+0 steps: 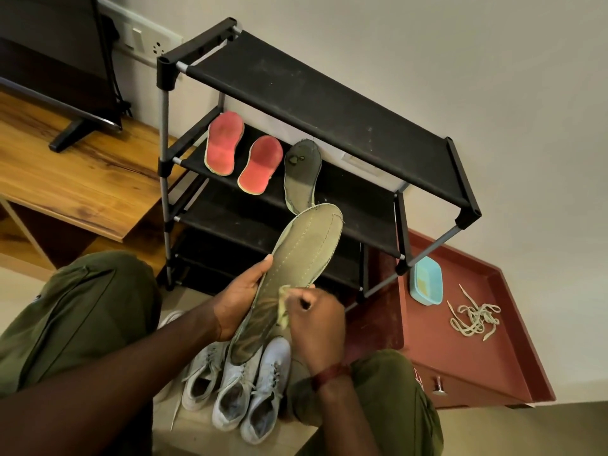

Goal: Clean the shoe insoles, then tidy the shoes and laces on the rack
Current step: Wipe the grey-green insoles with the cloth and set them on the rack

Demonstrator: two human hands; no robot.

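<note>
In the middle, the left hand [241,299] grips the green insole [306,248]; the right hand [317,324] pinches a small cloth [283,312]. Rub slowly, all the way up

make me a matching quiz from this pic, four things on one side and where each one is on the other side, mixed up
Things:
1. red insoles
2. stitched green insole
3. laces
4. white shoes

Places:
A. on the floor
B. on the red cabinet
C. on the second shelf of the rack
D. held in the left hand

Pairs: 1-C, 2-D, 3-B, 4-A
</note>
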